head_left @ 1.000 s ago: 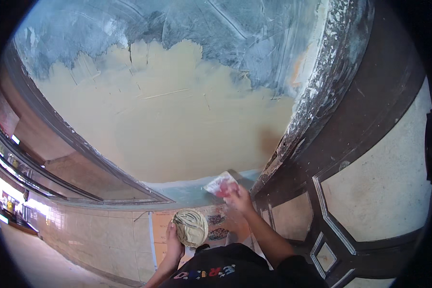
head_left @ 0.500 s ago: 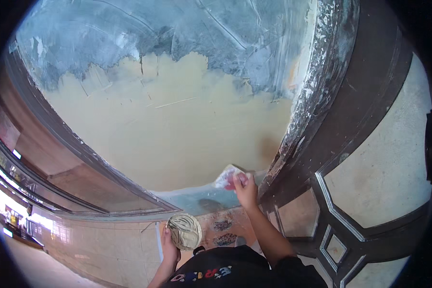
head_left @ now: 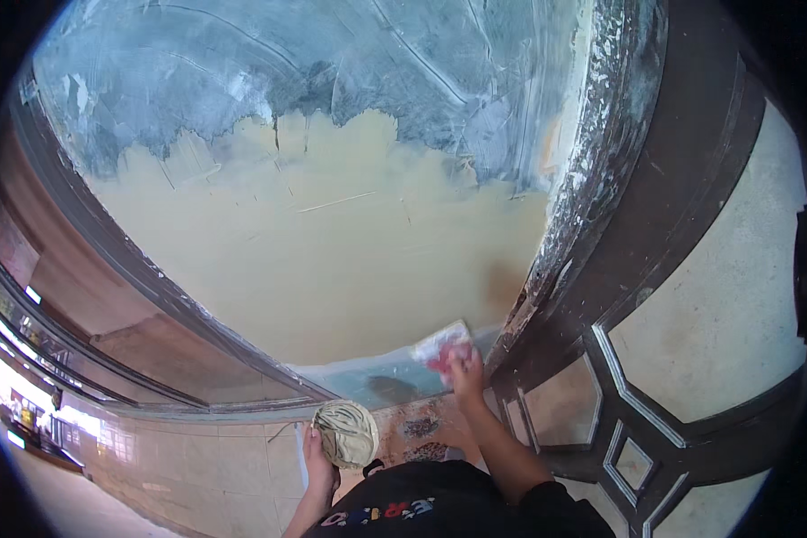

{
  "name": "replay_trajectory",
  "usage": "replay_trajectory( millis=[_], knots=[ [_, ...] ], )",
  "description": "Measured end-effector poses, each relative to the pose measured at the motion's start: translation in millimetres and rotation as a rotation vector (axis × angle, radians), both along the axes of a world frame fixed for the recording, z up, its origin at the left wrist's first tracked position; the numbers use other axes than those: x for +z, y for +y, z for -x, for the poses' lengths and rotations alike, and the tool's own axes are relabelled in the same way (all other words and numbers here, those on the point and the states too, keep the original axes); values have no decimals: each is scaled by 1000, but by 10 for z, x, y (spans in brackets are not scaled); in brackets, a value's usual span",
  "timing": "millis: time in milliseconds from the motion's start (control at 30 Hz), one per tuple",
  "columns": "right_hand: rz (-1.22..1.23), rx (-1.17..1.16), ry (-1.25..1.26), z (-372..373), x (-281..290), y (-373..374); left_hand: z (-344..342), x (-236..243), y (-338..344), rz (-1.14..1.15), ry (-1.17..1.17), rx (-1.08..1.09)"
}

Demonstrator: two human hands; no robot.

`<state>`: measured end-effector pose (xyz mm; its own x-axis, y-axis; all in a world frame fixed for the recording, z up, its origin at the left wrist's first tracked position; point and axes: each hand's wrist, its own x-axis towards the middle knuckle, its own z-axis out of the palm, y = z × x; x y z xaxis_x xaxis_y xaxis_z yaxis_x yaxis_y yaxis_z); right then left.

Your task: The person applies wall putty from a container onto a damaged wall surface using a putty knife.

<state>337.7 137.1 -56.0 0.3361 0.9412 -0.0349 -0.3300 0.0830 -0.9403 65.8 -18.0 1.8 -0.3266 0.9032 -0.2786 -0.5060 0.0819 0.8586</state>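
In my right hand [head_left: 465,369], fingers closed, is a putty knife [head_left: 442,344] with a reddish grip and a wide blade smeared white. Its blade is at the lower right of the wall panel [head_left: 350,260], near the bottom edge of the beige putty coat; whether it touches is hard to tell. My left hand [head_left: 319,464] grips the side of a round tub [head_left: 346,434] of cream-coloured putty, held low in front of my body. Above the beige coat, the panel shows patchy blue-grey [head_left: 296,63], and a pale blue strip [head_left: 390,381] runs below it.
A dark frame with flaking white paint [head_left: 592,152] borders the panel on the right, beside a dark wooden door with pale panels [head_left: 704,314]. Brown trim [head_left: 179,296] runs along the left. Below are a tiled surface [head_left: 215,457] and a stained brownish patch [head_left: 421,429].
My right hand has shifted slightly down and to the right, and the putty knife's blade has turned to a different angle. The left hand and tub stay nearly in place.
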Motion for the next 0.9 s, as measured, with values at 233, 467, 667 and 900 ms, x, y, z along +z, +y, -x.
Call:
replay_trajectory(
  millis=[233,467,667,900],
  knots=[
    [-406,80,234,106,2468,524,-198,100,175,3,93,-73],
    [-175,68,22,251,1411,500,-397,120,186,-12,42,-38],
    [351,106,-25,17,-944,59,-583,-2,112,38,78,-35],
    [447,349,55,-576,-1123,-103,-796,-102,52,41,17,63]
  ],
)
